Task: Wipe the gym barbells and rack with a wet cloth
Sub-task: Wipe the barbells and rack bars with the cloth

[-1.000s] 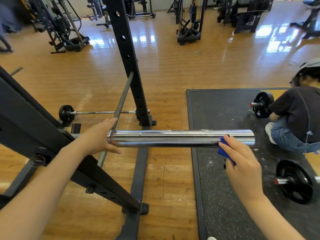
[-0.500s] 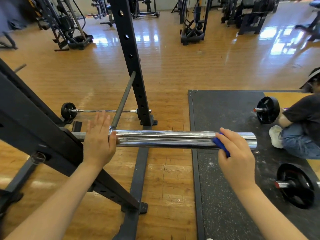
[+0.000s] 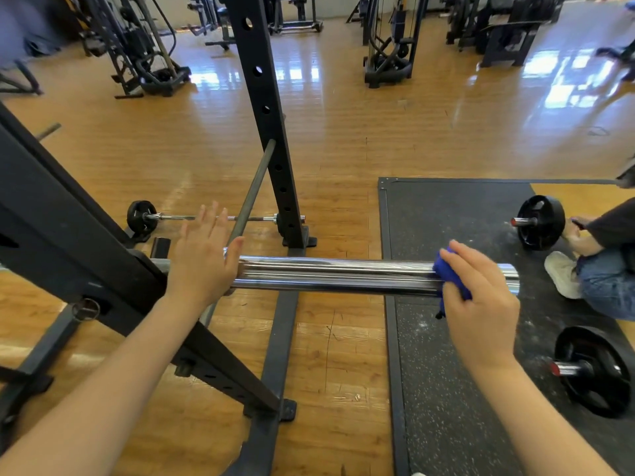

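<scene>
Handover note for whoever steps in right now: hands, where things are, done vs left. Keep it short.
Left hand: open, fingers straight, palm pressed on the inner end of the chrome barbell sleeve to steady it.
Right hand: holds the blue cloth wrapped against the sleeve close to its outer end.
The sleeve sticks out level from the black rack, over the edge of the rubber mat.
Done: cannot tell from this frame how much of the sleeve has been wiped.
Left: rest of the sleeve, the rack uprights and the small barbell on the floor behind it.
</scene>
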Action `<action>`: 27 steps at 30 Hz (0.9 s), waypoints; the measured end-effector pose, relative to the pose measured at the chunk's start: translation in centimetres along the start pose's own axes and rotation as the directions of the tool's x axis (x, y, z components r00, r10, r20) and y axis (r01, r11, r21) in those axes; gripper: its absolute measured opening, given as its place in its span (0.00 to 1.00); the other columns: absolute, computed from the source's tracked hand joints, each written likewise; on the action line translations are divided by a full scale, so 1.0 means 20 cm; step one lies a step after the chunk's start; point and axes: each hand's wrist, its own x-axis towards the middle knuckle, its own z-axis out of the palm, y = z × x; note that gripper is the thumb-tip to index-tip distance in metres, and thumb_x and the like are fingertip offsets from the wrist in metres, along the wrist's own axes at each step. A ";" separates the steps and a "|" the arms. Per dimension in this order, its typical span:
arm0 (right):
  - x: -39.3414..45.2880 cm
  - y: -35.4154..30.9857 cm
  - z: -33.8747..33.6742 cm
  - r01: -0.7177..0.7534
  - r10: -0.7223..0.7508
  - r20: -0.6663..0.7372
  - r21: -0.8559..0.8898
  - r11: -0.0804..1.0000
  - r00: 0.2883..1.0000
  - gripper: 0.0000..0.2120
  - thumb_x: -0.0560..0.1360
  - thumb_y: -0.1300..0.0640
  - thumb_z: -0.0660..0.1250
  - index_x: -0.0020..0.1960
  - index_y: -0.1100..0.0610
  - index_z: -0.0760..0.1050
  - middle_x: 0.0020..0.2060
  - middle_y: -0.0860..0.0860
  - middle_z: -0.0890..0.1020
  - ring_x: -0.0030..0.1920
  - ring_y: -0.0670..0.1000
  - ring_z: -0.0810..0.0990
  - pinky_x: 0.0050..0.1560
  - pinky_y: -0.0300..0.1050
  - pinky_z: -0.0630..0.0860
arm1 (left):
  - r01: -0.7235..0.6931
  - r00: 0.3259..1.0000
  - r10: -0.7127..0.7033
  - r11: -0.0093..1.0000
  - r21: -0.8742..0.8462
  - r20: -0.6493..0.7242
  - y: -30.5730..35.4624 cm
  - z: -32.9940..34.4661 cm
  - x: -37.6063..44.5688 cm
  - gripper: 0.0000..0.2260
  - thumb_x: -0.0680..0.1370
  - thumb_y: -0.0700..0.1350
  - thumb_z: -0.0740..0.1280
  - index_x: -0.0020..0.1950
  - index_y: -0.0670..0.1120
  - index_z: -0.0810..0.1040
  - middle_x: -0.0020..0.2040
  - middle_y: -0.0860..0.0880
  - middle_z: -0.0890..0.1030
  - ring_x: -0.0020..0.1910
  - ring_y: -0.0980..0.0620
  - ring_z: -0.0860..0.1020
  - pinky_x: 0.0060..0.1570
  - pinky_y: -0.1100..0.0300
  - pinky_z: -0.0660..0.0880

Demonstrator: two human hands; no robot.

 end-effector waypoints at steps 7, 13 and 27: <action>0.03 0.02 0.03 0.044 -0.032 0.149 -0.079 0.996 0.988 0.15 0.68 0.65 0.69 0.55 0.64 0.80 0.52 0.57 0.82 0.52 0.56 0.80 0.57 0.41 0.72 | -0.049 0.999 0.049 0.998 0.028 -0.018 0.03 0.07 -0.05 0.32 0.78 0.56 0.44 0.74 0.35 0.61 0.74 0.36 0.60 0.74 0.39 0.57 0.71 0.47 0.49; -0.12 0.06 0.01 0.144 -0.142 0.059 -0.031 0.989 0.988 0.14 0.73 0.62 0.61 0.54 0.65 0.80 0.54 0.54 0.79 0.58 0.52 0.75 0.67 0.37 0.66 | 0.009 0.997 -0.009 1.000 0.007 0.079 0.03 0.05 0.03 0.36 0.76 0.61 0.41 0.76 0.37 0.54 0.77 0.40 0.54 0.76 0.45 0.50 0.73 0.52 0.46; 0.04 0.04 -0.01 0.007 -0.005 0.044 -0.052 0.999 0.999 0.18 0.72 0.59 0.59 0.56 0.66 0.79 0.55 0.58 0.81 0.56 0.54 0.76 0.64 0.32 0.64 | 0.018 0.983 -0.009 0.999 -0.050 0.183 0.04 0.00 0.19 0.26 0.83 0.53 0.49 0.76 0.38 0.56 0.77 0.42 0.55 0.77 0.47 0.51 0.74 0.53 0.46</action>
